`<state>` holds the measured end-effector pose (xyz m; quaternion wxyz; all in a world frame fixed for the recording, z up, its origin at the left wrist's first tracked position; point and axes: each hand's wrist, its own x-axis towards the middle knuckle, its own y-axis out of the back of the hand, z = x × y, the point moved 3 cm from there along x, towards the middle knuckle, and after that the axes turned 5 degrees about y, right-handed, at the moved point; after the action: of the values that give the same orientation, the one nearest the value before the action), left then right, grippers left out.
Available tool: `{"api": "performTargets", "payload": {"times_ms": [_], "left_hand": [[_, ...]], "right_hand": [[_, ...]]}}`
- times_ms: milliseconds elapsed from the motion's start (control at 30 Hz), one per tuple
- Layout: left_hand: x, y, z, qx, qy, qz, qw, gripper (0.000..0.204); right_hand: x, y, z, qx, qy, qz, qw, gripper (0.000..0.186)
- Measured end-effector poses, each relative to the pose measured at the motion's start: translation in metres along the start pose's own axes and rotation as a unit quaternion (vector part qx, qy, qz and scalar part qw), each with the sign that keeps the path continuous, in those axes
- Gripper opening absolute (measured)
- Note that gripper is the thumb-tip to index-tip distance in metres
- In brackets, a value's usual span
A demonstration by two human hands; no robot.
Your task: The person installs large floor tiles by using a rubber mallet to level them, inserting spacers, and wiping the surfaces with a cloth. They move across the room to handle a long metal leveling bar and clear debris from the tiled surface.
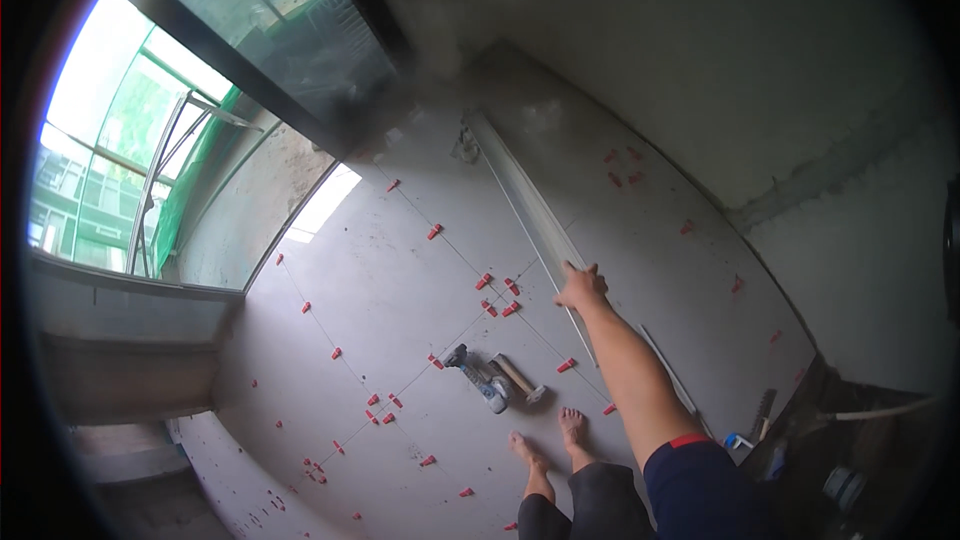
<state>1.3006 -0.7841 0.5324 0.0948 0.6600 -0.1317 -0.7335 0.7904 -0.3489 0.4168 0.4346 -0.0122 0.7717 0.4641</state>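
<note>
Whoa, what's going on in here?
Someone standing barefoot on a grey tiled floor has their right hand on a long, pale straight bar that stretches away ahead of them. The left hand is out of view. Red wedges dot the tile joints. A hand tool and a wooden-handled mallet lie near the feet.

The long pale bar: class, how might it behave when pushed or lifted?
The long pale bar looks straight, so it is probably stiff. The right hand is nearer one end, so the far end may swing if lifted there. Its flat-looking shape should resist rolling.
</note>
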Motion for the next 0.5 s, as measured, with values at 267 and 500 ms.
{"api": "performTargets", "payload": {"times_ms": [267, 500], "left_hand": [[0.016, 0.01, 0.007, 0.075, -0.044, -0.03, 0.996, 0.03], [0.069, 0.022, 0.021, 0.213, -0.193, -0.051, 0.956, 0.033]], "right_hand": [[-0.09, -0.027, 0.148, -0.074, -0.001, -0.022, 0.997, 0.102], [-0.373, -0.073, 0.318, -0.105, -0.046, -0.114, 0.987, 0.107]]}}
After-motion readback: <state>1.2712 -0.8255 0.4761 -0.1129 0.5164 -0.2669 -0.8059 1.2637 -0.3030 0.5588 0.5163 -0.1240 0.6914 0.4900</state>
